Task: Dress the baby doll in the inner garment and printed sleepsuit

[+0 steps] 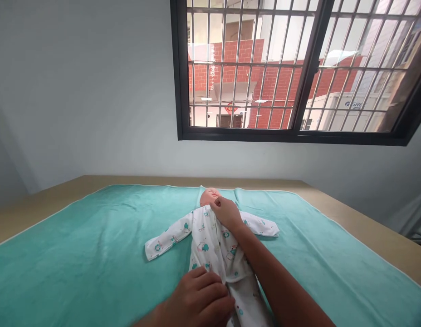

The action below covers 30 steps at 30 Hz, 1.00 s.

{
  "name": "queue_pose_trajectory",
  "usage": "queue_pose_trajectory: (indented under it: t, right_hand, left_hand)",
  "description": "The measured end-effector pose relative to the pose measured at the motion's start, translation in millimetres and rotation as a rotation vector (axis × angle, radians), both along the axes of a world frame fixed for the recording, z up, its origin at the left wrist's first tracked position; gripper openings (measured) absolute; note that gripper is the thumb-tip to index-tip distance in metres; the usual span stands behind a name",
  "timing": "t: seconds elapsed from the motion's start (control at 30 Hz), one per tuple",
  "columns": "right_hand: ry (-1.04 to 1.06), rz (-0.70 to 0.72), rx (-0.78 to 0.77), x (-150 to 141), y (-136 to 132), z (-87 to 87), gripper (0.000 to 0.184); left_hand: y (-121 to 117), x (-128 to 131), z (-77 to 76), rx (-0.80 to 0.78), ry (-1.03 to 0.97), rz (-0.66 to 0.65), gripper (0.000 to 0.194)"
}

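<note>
A baby doll (209, 195) lies on its back, its head at the far side, dressed in a white long-sleeved baby shirt (203, 236) with green and red animal prints. Both sleeves are spread outward. At the neckline, just below the doll's chin, my right hand (227, 212) is closed in a pinch on the shirt's collar. My left hand (200, 297) is nearer me, fingers curled at the shirt's lower front edge; its fingertips are partly hidden. Below the hem show printed white baby pants (247, 299), partly covered by my hands and forearm.
A turquoise blanket (129, 236) lies spread under the doll, with some wrinkles. It covers most of a wooden table (333, 200) whose far edge meets a grey wall (95, 91). A barred window (292, 135) with a dark frame is above.
</note>
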State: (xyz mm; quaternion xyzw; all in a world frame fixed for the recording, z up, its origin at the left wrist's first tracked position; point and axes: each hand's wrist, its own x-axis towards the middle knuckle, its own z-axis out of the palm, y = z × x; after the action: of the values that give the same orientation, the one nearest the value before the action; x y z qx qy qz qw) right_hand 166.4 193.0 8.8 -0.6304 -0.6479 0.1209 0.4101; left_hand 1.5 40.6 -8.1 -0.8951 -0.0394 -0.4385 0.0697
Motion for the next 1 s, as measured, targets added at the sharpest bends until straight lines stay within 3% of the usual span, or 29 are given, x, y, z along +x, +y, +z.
queue_pose_trajectory:
  t: [0.1, 0.2, 0.33, 0.43, 0.53, 0.63, 1.0]
  right_hand:
    - [0.021, 0.016, 0.023, 2, -5, -1.0, 0.023]
    - [0.071, 0.059, 0.028, 9, -7, -0.6, 0.019]
    - [0.199, 0.119, -0.009, 15, -2, -1.0, 0.017]
    - [0.322, 0.167, -0.066, 18, 2, -4.0, 0.018]
    - [0.451, 0.195, -0.14, 20, 4, -8.2, 0.02]
    - [0.568, 0.216, -0.194, 21, 5, -10.7, 0.019]
    - [0.849, 0.323, -0.254, 26, 1, -9.3, 0.014]
  left_hand:
    - [0, -12, -0.2, -0.111, -0.156, 0.029, 0.021]
    - [15, -23, 5.4, -0.271, -0.23, 0.181, 0.022]
    - [63, -21, 28.2, -0.621, -0.207, 0.463, 0.023]
    - [103, -7, 48.6, -0.842, -0.169, 0.563, 0.024]
    - [133, 8, 60.5, -0.996, -0.074, 0.583, 0.021]
    - [149, 16, 62.4, -1.06, -0.02, 0.557, 0.016]
    - [158, 25, 48.5, -1.18, -0.119, 0.482, 0.023]
